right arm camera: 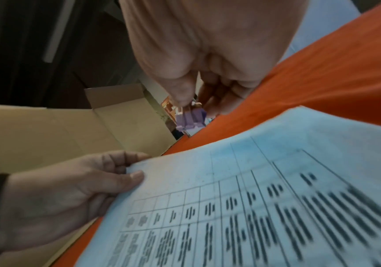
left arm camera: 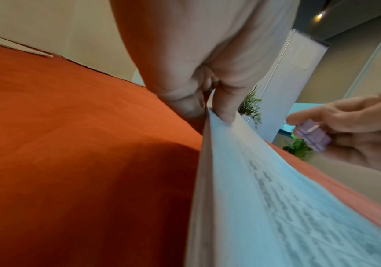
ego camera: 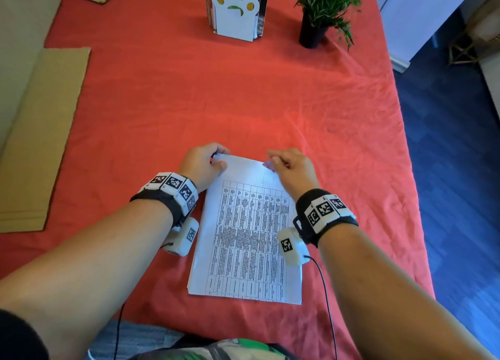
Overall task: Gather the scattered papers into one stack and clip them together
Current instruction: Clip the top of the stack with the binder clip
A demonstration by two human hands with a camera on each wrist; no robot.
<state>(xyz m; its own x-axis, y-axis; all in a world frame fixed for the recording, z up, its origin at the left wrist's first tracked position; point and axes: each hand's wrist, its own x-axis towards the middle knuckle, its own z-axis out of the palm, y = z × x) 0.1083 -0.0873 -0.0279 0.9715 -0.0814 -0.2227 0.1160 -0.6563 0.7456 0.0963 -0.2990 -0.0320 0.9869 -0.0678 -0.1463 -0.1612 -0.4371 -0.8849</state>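
A stack of white papers (ego camera: 246,232) printed with a table lies on the red cloth in front of me. My left hand (ego camera: 208,162) pinches its far left corner, thumb on top and fingers underneath, lifting that end a little; the pinch shows close up in the left wrist view, on the paper stack (left arm camera: 253,189). My right hand (ego camera: 284,163) holds a small purple binder clip (ego camera: 268,165) between thumb and fingers, just above the stack's far right corner. In the right wrist view the binder clip (right arm camera: 190,120) hangs beyond the paper stack (right arm camera: 265,180).
A white paw-shaped holder (ego camera: 234,10) and a potted plant (ego camera: 322,10) stand at the far end of the table. Flat cardboard (ego camera: 40,140) lies along the left edge. The cloth (ego camera: 243,94) drops to blue floor on the right.
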